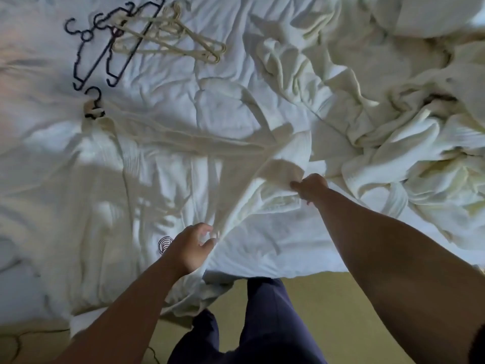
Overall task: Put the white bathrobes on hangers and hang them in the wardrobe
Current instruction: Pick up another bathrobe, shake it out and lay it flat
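A white bathrobe lies spread flat on the bed, with the hook of a dark hanger sticking out at its collar on the left. A dark round logo shows on the robe near my left hand, which pinches a fold of the robe's front edge. My right hand grips another part of the same cloth further right and holds it lifted off the bed. More white bathrobes lie crumpled in a heap at the right.
Spare hangers lie at the top left of the bed: dark ones and cream ones, tangled together. The bed's white sheet ends at the near edge. Below it are a tan floor and my dark trouser legs.
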Demonstrator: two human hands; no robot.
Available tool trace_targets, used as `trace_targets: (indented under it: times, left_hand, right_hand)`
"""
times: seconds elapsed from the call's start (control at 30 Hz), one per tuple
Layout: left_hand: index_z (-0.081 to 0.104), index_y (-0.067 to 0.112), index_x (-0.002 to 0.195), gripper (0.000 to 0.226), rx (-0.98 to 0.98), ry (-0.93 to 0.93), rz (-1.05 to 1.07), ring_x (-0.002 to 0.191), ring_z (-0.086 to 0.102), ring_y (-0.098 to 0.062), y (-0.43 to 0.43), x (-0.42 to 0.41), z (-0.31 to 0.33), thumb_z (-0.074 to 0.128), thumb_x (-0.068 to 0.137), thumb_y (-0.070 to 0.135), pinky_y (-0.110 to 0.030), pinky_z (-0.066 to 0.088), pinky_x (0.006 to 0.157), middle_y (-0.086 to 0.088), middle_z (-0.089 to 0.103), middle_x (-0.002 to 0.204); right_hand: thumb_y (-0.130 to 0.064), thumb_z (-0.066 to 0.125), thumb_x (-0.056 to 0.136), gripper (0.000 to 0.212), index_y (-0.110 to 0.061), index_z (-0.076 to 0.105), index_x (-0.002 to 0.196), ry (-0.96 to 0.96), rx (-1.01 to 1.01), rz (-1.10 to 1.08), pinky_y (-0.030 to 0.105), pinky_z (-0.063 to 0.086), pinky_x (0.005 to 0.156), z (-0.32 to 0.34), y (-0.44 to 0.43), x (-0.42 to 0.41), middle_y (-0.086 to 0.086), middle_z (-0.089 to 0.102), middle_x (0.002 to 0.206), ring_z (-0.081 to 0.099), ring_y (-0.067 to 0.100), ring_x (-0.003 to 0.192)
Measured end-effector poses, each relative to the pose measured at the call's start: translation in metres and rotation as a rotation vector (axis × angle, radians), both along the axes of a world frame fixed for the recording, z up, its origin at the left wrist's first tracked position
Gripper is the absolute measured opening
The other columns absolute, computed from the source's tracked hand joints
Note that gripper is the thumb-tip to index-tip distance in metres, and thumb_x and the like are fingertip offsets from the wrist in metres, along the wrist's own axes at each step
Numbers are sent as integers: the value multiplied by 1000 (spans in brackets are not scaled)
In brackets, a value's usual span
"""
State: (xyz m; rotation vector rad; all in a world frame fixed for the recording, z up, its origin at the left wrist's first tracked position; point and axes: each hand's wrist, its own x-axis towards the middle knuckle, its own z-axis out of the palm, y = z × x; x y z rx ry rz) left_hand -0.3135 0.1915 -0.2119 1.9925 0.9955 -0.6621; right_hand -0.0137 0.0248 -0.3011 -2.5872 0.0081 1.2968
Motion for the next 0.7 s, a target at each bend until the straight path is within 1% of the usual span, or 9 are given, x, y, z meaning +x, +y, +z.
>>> trace_targets:
  times: [0.1, 0.2, 0.3, 0.4, 0.5, 0.53, 0.57, 0.63, 0.7]
  left_hand:
    - [61, 18, 125, 34, 2, 20, 22, 118, 59, -14, 1, 7, -2, 64, 93, 29, -29, 45, 99, -4, 64, 127]
    - [61, 18, 125, 32, -4, 27, 52, 118, 59, -15, 0, 19, 1, 61, 95, 28, -30, 44, 100, -4, 64, 127]
    - [60, 16, 128, 34, -4, 30, 45, 116, 60, -17, -4, 32, 10, 59, 96, 29, -28, 45, 94, -4, 63, 129]
    - [58, 19, 129, 35, -17, 34, 47, 109, 61, -16, -6, 37, 18, 58, 97, 33, -23, 43, 85, -2, 61, 131]
    - [57, 20, 130, 35, -10, 13, 69, 117, 58, -15, -5, 31, 32, 58, 97, 33, -21, 38, 88, -2, 61, 133]
    - [57, 20, 129, 35, -13, 13, 79, 119, 57, -16, -6, 31, 34, 58, 97, 33, -22, 38, 89, -2, 60, 133]
    - [57, 20, 129, 34, -6, 12, 107, 120, 56, -16, -3, 23, 43, 58, 97, 33, -23, 39, 91, -1, 60, 133]
    - [59, 19, 126, 32, 11, -12, 151, 119, 57, -17, 2, 8, 54, 59, 97, 32, -25, 41, 92, -2, 62, 130]
    - [60, 18, 124, 31, 26, -49, 219, 114, 60, -17, 9, -12, 67, 60, 95, 31, -27, 43, 90, -2, 64, 125]
  right_hand:
    - [-27, 61, 92, 33, 3, 67, 104, 120, 51, -53, 34, 55, 53, 6, -18, -7, 13, 69, 75, 63, 27, 58]
    - [-34, 53, 90, 32, -6, 69, 91, 28, 129, -131, 37, 56, 63, 19, -50, -16, 12, 71, 75, 68, 31, 68]
    - [-37, 53, 86, 34, -8, 70, 83, -40, 68, -120, 36, 53, 70, 34, -106, -25, 10, 71, 72, 63, 29, 68]
    - [-35, 53, 90, 32, -6, 68, 86, -12, -5, -46, 35, 51, 72, 34, -147, -38, 10, 70, 78, 64, 29, 75]
    - [-28, 58, 89, 24, -5, 64, 85, -113, -24, -28, 33, 45, 65, 38, -152, -49, 16, 68, 91, 55, 24, 69]
    - [-25, 59, 88, 22, -5, 63, 92, -139, -43, -65, 33, 45, 66, 38, -152, -49, 19, 66, 100, 54, 25, 70]
    - [-23, 61, 87, 25, -4, 60, 105, -160, -53, -98, 35, 46, 71, 44, -144, -50, 21, 60, 112, 55, 29, 76]
    - [-19, 65, 85, 46, -9, 49, 127, -217, -85, -142, 44, 47, 88, 56, -132, -54, 20, 43, 129, 55, 40, 98]
    - [-18, 69, 82, 61, -13, 43, 137, -274, -84, -95, 51, 46, 95, 68, -112, -58, 17, 33, 135, 49, 44, 115]
